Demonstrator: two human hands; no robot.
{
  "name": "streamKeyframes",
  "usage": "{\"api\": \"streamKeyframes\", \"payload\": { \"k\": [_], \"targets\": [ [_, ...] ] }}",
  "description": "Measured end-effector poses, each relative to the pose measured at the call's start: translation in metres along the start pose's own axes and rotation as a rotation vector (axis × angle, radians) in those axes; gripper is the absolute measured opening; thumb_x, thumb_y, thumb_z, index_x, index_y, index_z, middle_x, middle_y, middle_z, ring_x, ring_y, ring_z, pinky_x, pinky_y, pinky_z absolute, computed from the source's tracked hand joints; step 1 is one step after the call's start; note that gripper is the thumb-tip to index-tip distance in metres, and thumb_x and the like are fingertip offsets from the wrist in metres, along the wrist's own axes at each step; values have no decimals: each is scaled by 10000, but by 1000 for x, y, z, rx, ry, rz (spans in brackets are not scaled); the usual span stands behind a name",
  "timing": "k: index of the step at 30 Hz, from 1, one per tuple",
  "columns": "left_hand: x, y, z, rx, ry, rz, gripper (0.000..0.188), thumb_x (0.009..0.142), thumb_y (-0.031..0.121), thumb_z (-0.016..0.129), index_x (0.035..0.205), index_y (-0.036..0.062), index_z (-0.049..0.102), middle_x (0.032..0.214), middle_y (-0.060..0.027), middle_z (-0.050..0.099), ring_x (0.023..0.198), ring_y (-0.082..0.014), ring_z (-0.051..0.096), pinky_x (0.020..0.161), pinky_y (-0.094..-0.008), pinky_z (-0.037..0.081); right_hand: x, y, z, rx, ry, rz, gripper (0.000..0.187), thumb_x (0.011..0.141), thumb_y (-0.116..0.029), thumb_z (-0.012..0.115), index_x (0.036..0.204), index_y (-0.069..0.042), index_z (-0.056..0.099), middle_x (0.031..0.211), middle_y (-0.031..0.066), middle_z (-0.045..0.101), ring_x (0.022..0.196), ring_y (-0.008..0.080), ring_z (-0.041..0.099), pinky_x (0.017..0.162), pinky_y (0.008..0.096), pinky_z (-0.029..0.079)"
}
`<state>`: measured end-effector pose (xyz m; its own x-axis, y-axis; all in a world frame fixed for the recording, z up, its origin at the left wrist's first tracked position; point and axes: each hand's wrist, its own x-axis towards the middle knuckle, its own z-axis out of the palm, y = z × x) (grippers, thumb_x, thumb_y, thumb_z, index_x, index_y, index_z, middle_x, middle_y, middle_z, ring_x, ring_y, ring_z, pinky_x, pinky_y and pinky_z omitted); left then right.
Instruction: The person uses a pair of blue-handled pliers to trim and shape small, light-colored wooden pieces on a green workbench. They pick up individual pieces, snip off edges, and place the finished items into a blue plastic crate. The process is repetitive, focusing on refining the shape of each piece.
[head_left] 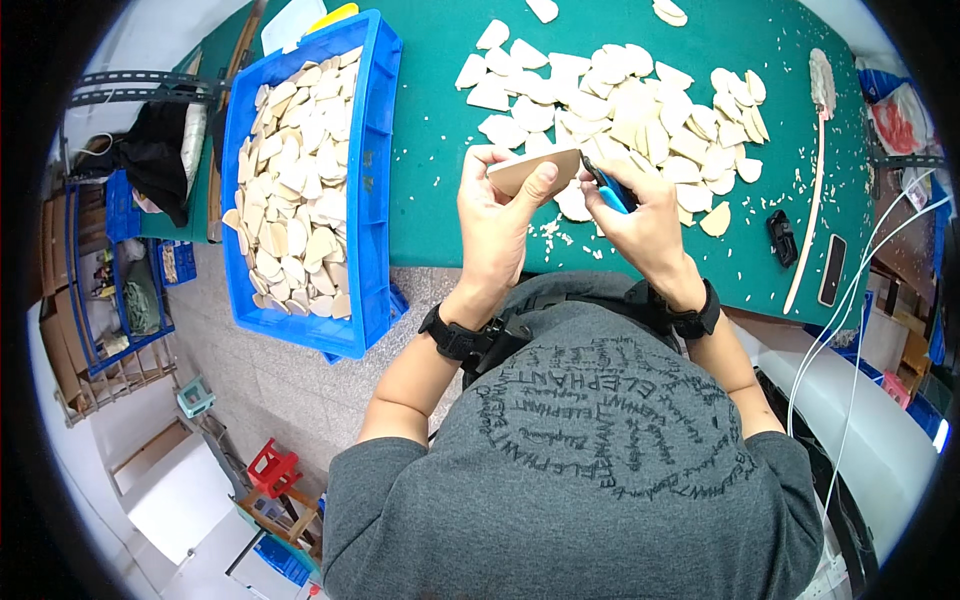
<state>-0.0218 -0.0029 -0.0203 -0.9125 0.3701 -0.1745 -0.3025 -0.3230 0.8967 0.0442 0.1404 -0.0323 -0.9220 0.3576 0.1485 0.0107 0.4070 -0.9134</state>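
Note:
My left hand (pixel 492 225) grips a flat beige piece (pixel 530 172) with a rounded outline, its thumb pressed on the near face. Wrapped round a pair of blue-handled cutting pliers (pixel 612 192) is my right hand (pixel 648 228). The pliers' dark jaws point at the piece's right edge; whether they touch it I cannot tell. Beyond my hands, a loose pile of similar pale pieces (pixel 635 112) spreads over the green table (pixel 430 190). Small white trimmings (pixel 560 240) lie scattered around my hands and along the table's right side.
To my left stands a blue crate (pixel 377 190) filled with pale pieces (pixel 295 190). On the table's right lie a long-handled brush (pixel 821 90), a black object (pixel 782 238) and a dark phone-like slab (pixel 832 270). White cables (pixel 850 290) hang past the right edge.

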Motion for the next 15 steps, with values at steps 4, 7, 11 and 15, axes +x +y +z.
{"api": "streamKeyframes", "payload": {
  "k": [4, 7, 11, 15],
  "targets": [
    [1, 3, 0, -107, -31, -87, 339, 842, 96, 675, 1044, 55, 406, 1026, -112, 586, 926, -196, 629, 771, -312, 569, 1, 1, -2, 167, -66, 94, 192, 777, -92, 672, 956, -24, 653, 739, 53, 612, 632, 108, 573, 571, 251, 458],
    [1, 5, -1, -168, -84, -124, 334, 854, 125, 666, 1076, 49, 428, 1062, -104, 578, 956, -184, 622, 793, -308, 570, 4, -9, -5, 393, -106, 152, 246, 804, -117, 683, 1024, -20, 632, 809, 28, 608, 692, 84, 559, 601, 226, 448],
    [1, 12, 0, -250, -132, -238, 338, 864, 133, 651, 1103, 32, 434, 1046, -117, 586, 933, -197, 633, 766, -301, 581, 15, -20, -14, 517, -199, 112, 307, 829, -150, 689, 1085, -10, 595, 853, 16, 605, 744, 74, 548, 631, 204, 437],
    [0, 16, 0, -283, -196, -365, 337, 864, 159, 650, 1101, 18, 457, 1070, -129, 591, 941, -199, 637, 759, -295, 586, 20, -19, -14, 572, -224, 7, 254, 834, -146, 681, 1033, -11, 599, 815, 1, 580, 707, 63, 522, 612, 209, 428]
  ]
}}
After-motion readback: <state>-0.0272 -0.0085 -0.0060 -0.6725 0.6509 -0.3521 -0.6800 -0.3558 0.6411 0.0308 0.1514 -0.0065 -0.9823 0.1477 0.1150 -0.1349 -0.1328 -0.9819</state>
